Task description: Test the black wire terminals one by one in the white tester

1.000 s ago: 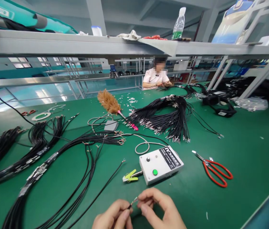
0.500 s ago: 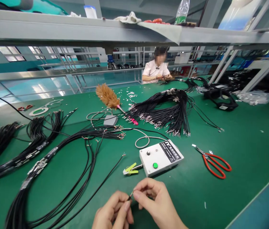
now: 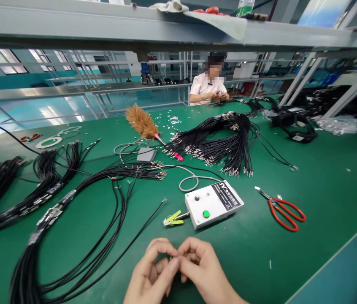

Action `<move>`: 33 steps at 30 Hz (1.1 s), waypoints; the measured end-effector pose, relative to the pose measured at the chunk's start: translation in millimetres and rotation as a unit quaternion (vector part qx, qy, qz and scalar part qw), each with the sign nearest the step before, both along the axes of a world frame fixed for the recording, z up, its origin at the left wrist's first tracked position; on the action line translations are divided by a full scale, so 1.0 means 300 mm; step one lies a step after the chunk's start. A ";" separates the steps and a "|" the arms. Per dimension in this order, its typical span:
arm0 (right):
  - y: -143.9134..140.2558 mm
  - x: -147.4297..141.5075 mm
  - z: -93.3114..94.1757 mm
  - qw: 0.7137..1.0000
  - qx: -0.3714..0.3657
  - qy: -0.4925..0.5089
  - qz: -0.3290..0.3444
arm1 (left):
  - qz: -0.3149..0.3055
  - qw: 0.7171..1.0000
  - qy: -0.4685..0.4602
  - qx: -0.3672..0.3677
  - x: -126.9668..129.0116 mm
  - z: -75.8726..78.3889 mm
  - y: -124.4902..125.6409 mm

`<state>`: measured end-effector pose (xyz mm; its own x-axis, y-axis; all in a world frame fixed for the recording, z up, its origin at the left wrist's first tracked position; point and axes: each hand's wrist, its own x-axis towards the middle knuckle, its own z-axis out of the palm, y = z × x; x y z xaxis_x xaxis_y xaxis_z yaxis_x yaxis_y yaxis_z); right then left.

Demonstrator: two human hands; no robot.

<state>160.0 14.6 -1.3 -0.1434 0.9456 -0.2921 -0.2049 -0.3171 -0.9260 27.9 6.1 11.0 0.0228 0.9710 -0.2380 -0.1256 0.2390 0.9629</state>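
Note:
My left hand [image 3: 153, 274] and my right hand [image 3: 202, 268] meet fingertip to fingertip low in the view, above the green table [image 3: 317, 185]. Between them they pinch the bare end of a thin black wire, which the fingers now hide. Just beyond my hands lies a white tester box [image 3: 214, 204] with a green button and a yellow-green clip [image 3: 172, 219] on its left side. A single black wire [image 3: 134, 236] runs from the left toward my hands.
Red-handled scissors [image 3: 284, 209] lie right of the box. Black cable bundles [image 3: 58, 202] spread on the left, and another bundle [image 3: 223, 145] lies behind the box. A feather duster [image 3: 143, 124] and a grey pedal [image 3: 146, 155] sit mid-table. Another person [image 3: 208, 86] works at the far end.
My hands have closed together, so the wire tip that showed between the fingers is now covered. The view has tilted slightly downward.

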 end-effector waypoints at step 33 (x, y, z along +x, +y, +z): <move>0.249 0.064 0.037 0.521 0.473 -0.690 0.168 | -0.023 0.994 0.110 -0.006 -0.091 -0.036 0.205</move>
